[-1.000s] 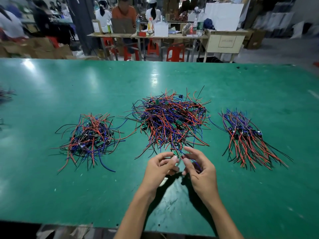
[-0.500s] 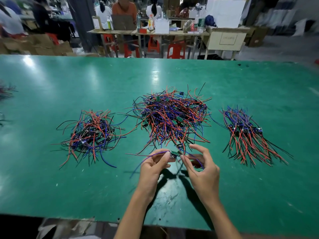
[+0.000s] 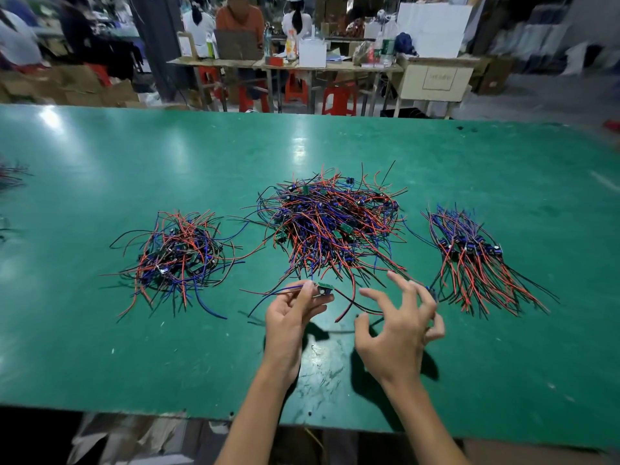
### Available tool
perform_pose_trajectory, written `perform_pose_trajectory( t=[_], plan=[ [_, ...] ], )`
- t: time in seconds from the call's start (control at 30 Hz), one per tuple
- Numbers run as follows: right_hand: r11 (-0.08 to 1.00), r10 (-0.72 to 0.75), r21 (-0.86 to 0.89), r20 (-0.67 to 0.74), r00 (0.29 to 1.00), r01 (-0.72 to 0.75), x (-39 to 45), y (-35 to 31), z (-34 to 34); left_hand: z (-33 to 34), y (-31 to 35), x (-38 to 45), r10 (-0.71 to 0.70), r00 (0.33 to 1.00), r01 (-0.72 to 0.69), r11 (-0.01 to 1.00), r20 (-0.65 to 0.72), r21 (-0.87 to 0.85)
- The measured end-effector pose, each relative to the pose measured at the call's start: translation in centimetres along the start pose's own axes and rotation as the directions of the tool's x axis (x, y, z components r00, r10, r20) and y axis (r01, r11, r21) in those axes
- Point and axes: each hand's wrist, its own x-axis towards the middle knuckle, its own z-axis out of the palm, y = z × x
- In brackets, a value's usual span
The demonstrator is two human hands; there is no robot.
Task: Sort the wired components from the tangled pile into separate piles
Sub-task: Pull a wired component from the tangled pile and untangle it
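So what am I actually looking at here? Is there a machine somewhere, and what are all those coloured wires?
There is no machine, only a person's two bare hands. The single picture comes from a camera worn on the person's head, looking forward and down. On the green table lie three heaps of small circuit boards with red, blue and black wires: a big tangled pile in the middle, a looser pile on the left, and a neater pile on the right with its wires mostly lying one way. The left hand pinches one wired board just in front of the tangled pile. The right hand has its fingers spread over the table; whether it holds anything is unclear.
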Motion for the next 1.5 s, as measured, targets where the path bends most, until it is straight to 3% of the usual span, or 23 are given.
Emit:
perform_pose_trajectory(
  t=[0.23,0.53,0.63,0.7,0.9,0.97,1.03,1.1,1.33,1.5],
  plan=[
    [0.959,-0.277,0.084,0.094,0.956,0.27,-0.1,0.3,0.8,0.0,0.1,-0.1,0.023,1.0,-0.023,0.998,-0.008,-0.055],
    [0.954,-0.278,0.062,-0.196,0.94,0.295,-0.3,0.9,0.8,0.0,-0.4,-0.1,0.058,0.997,-0.054,0.995,-0.043,0.089],
    [0.879,-0.454,0.167,0.001,0.891,0.448,-0.6,0.7,1.2,0.2,-0.4,0.0,0.012,0.998,-0.008,0.998,-0.064,0.057],
    [0.879,-0.472,0.172,0.182,0.862,0.445,-0.7,0.6,1.5,0.2,-0.5,0.0,0.009,0.997,-0.005,0.999,-0.073,0.052],
    [0.946,-0.218,0.309,0.384,0.897,0.098,0.1,0.4,1.0,0.5,-0.3,-0.3,0.069,0.995,-0.063,0.994,-0.069,0.094],
    [0.827,-0.145,0.54,0.476,0.867,-0.158,0.7,0.4,0.8,0.6,-0.3,-0.4,0.057,0.995,-0.049,0.994,-0.084,0.098],
    [0.609,-0.072,0.702,0.511,0.856,-0.368,1.3,0.5,0.6,0.6,-0.3,-0.4,0.043,0.996,-0.034,0.993,-0.079,0.11],
    [0.48,-0.021,0.767,0.495,0.869,-0.426,1.6,0.6,0.3,0.7,-0.3,-0.5,0.033,0.996,-0.023,0.992,-0.081,0.121],
    [0.328,0.183,0.802,0.464,0.867,-0.499,1.8,0.7,0.4,0.9,0.0,-0.9,-0.004,1.0,0.001,0.986,0.018,0.166],
    [0.191,0.222,0.782,0.554,0.802,-0.593,2.2,0.8,0.4,0.5,0.0,-1.2,0.017,0.992,-0.047,0.968,0.122,0.245]
  ],
)
